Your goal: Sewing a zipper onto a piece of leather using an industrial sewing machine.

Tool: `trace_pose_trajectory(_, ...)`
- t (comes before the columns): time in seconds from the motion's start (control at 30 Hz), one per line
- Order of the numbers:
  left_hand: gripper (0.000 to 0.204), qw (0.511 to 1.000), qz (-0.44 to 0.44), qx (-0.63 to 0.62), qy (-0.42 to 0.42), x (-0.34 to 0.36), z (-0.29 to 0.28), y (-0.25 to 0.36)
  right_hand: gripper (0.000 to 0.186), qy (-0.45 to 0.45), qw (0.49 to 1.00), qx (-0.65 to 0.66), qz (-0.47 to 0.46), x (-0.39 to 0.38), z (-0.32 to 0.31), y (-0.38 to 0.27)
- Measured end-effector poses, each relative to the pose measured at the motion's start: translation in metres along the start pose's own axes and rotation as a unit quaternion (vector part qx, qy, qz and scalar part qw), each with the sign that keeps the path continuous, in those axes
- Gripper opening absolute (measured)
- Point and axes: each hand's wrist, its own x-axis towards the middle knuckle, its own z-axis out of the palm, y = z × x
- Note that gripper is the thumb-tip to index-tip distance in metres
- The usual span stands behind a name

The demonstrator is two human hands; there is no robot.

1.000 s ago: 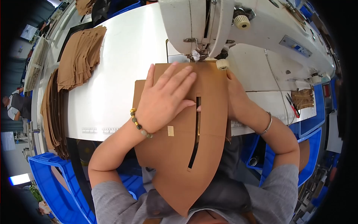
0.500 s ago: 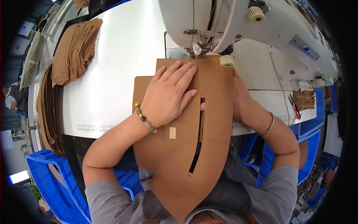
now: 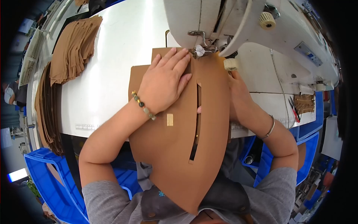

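Note:
A large brown fabric panel with a long narrow slit and a small pale patch runs from the sewing machine's needle area down over my lap. My left hand lies flat on the panel's upper left, fingers stretched toward the presser foot. At the panel's right edge my right hand is closed on the material, partly hidden beneath it. One of its fingertips shows through the slit. The needle itself is hard to make out.
Stacks of brown cut pieces stand at the left of the white table. Red-handled snips lie at the right beside small brown strips. Blue bins stand below the table on both sides.
The panel has moved forward, away from me, under the machine. My left hand has gone with it, slightly to the left. More of the slit is covered by material from below.

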Motion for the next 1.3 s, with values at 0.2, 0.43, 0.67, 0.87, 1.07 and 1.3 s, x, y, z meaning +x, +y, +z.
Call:
trace_pose_trajectory(0.2,0.046,1.0,-0.019,0.011,0.01,0.027,0.005,-0.031,0.066,0.004,1.0,-0.03,-0.01,0.002,-0.002,-0.004)
trace_pose_trajectory(0.43,0.042,0.999,0.004,0.026,0.033,0.014,-0.016,-0.022,0.067,0.009,1.0,-0.025,-0.015,0.002,-0.002,-0.002)
trace_pose_trajectory(0.67,0.061,0.998,-0.01,-0.008,-0.055,-0.024,-0.013,0.014,0.067,0.028,0.999,-0.022,-0.021,0.004,0.001,-0.001)
trace_pose_trajectory(0.87,0.063,0.999,-0.003,-0.024,-0.028,-0.023,-0.005,0.009,0.066,0.035,0.999,-0.019,-0.026,0.006,-0.002,-0.001)
trace_pose_trajectory(1.07,0.065,0.997,-0.006,-0.076,-0.012,-0.022,-0.006,0.006,0.068,0.037,0.999,-0.007,-0.033,0.006,-0.003,-0.001)
trace_pose_trajectory(1.3,0.063,0.997,0.008,-0.076,-0.023,-0.022,-0.007,0.004,0.066,0.038,0.999,-0.007,-0.03,0.006,-0.002,-0.001)
